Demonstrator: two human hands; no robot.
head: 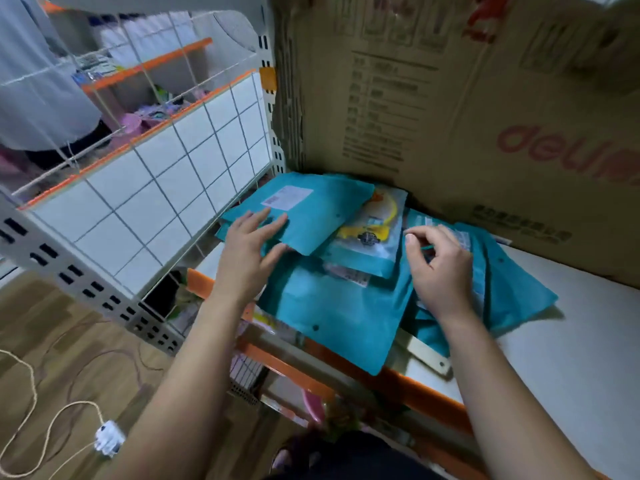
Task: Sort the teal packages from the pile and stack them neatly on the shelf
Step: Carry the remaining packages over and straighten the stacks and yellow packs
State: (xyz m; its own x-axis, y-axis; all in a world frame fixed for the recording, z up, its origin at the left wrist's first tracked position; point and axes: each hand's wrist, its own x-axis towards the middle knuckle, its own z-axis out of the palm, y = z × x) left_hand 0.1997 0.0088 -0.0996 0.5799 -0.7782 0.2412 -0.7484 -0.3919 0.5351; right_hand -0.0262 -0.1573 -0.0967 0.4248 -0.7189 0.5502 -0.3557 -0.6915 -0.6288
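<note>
Left hand (249, 252), fingers spread, lies flat on labelled teal plastic package (311, 209); right hand (441, 268) curled over second teal package (516, 289), grip unclear. Both packages lie on white shelf board (571, 341), just before brown cardboard box (485, 116).

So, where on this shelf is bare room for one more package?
The white shelf board is bare to the right of the teal packages, between the cardboard box behind and the orange front edge. A narrow strip is free by the wire grid on the left. The middle is crowded.
</note>
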